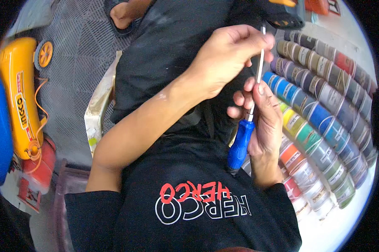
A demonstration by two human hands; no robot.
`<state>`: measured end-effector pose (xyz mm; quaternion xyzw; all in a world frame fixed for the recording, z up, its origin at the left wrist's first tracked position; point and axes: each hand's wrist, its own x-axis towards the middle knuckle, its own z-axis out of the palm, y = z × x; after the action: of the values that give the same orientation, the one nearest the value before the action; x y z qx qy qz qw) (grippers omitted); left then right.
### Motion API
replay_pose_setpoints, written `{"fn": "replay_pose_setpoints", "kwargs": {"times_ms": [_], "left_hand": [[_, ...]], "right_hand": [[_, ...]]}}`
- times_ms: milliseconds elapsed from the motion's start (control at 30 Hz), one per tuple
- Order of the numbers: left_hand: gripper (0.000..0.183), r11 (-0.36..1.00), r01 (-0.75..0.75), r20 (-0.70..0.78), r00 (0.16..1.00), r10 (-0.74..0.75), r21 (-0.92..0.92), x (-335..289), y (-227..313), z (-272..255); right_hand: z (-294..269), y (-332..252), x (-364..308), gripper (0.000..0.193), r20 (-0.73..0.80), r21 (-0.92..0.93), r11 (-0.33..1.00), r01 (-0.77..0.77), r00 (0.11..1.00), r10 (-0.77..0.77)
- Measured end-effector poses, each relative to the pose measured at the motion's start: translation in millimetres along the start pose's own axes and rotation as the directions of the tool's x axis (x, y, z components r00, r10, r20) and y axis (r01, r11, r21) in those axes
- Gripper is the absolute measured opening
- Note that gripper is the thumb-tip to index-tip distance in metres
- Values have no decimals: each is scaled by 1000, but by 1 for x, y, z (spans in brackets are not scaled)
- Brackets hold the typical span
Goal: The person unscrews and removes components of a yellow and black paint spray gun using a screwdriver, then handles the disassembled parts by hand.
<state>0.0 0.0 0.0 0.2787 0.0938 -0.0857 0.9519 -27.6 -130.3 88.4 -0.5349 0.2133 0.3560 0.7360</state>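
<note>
Handling seems under way, nothing visibly finished: right of centre, left hand (235, 47) and right hand (267, 113) fingers grip the screwdriver (241, 145) by its shaft.

Illumination: bright overall; light source out of view. Glare: a pale area (338, 229) at 4 o'clock is washed out nearly to white, with a bluish fringe along the rim. Shadow: the black shirt (189, 166) at 6 o'clock and dark trousers (168, 54) at 12 o'clock lose much of their fold detail. Sharpness: cans (321, 115) at 3 o'clock appear soft and smeared; the left hand (235, 52) at 1 o'clock is reasonably legible. Distortion: the yellow tank (28, 88) at 9 o'clock bows with the rim. Corners: black.
</note>
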Motion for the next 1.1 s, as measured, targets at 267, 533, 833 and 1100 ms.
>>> {"fn": "replay_pose_setpoints", "kwargs": {"times_ms": [267, 533, 833, 1100], "left_hand": [[20, 979, 130, -2, 991, -132, -157, -2, 12, 3], [16, 998, 53, -137, 989, -56, -24, 7, 2, -4], [33, 987, 124, 81, 990, -117, -97, 2, 9, -2], [13, 981, 32, -56, 997, -44, -193, 4, 8, 4]], "right_hand": [[4, -8, 7, 33, 112, -48, 998, 30, 993, -25], [5, 4, 11, 25, 45, 127, 992, -20, 999, 14], [-11, -2, 17, 35, 400, 563, 796, -220, 916, -29], [-6, 18, -34, 64, 228, 0, 998, -63, 972, 61]]}}
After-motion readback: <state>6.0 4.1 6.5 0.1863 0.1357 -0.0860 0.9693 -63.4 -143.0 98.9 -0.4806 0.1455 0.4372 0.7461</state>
